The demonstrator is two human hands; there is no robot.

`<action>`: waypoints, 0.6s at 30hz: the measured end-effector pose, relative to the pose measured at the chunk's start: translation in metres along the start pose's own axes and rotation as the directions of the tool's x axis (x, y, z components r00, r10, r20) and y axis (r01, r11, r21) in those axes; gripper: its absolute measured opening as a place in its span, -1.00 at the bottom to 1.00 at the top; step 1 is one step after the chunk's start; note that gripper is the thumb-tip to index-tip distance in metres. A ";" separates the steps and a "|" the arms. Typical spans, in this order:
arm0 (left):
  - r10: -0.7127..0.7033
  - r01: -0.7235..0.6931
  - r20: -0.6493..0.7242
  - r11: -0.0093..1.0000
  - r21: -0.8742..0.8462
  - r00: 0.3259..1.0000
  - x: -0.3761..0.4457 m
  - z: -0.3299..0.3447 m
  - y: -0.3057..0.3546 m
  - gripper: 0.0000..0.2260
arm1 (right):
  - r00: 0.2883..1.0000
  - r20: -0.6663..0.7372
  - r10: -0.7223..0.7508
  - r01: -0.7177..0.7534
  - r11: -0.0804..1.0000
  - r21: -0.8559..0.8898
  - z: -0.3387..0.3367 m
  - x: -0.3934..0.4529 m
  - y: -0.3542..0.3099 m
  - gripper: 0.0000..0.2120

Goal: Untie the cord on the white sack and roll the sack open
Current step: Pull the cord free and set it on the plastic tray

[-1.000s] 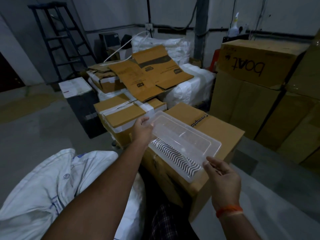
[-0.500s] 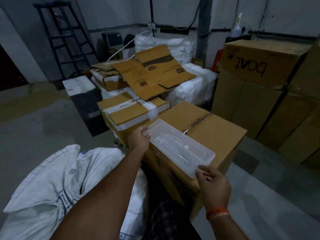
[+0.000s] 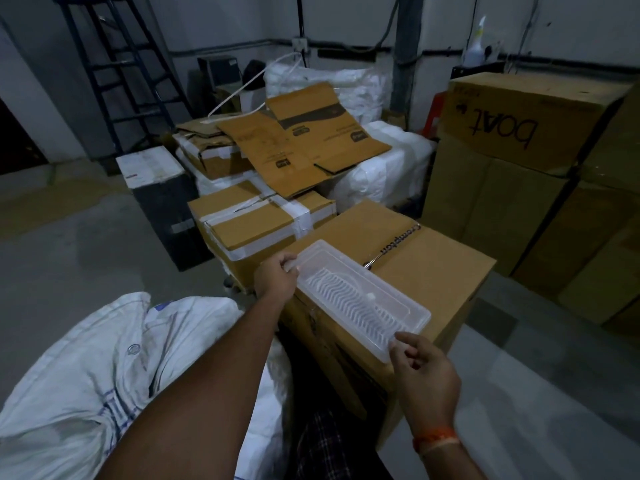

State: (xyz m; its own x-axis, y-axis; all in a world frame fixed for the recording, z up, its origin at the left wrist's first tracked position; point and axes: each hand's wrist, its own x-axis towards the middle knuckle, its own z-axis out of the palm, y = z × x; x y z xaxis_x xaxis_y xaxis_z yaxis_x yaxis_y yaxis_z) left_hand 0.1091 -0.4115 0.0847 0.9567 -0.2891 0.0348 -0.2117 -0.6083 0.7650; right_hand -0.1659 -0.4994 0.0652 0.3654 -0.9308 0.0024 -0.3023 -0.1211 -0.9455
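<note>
A white woven sack (image 3: 86, 372) with blue print lies at the lower left, partly under my left forearm; no cord shows on it. A clear plastic tray (image 3: 360, 299) with a ribbed insert lies flat on top of a brown carton (image 3: 440, 268) in front of me. My left hand (image 3: 275, 277) grips the tray's far left end. At the near right corner of the tray, my right hand (image 3: 420, 367) has its fingers curled, with the fingertips at the rim.
Taped cartons (image 3: 249, 223) and flattened cardboard (image 3: 298, 143) are stacked beyond the tray. Tall brown boxes (image 3: 519, 133) stand to the right. White wrapped bundles (image 3: 381, 174), a black box (image 3: 162, 199) and a ladder (image 3: 114, 74) stand behind. Grey concrete floor (image 3: 69, 244) spreads to the left.
Both hands have lowered the clear tray from mid-air onto the top of the brown carton, where it now lies flat.
</note>
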 end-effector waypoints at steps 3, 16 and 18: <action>-0.040 0.040 -0.007 0.998 -0.039 0.999 0.003 0.000 0.001 -0.79 | 0.999 0.034 0.030 -0.032 0.997 0.064 0.002 0.008 0.009 -0.91; -0.005 0.042 0.235 0.987 -0.152 0.972 0.039 0.011 0.024 -0.79 | 0.989 0.123 0.083 -0.117 0.945 0.304 -0.011 0.072 0.005 -0.81; -0.031 0.077 0.231 0.979 -0.191 0.972 0.043 0.016 0.019 -0.80 | 0.990 0.118 0.077 -0.112 0.939 0.325 -0.010 0.074 0.009 -0.80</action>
State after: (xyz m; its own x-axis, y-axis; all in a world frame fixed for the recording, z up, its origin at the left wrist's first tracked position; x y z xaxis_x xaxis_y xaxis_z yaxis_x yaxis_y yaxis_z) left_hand 0.1429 -0.4472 0.0907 0.8905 -0.4335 -0.1386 -0.0956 -0.4759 0.8743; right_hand -0.1506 -0.5724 0.0602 0.4422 -0.8903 -0.1091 -0.0389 0.1025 -0.9940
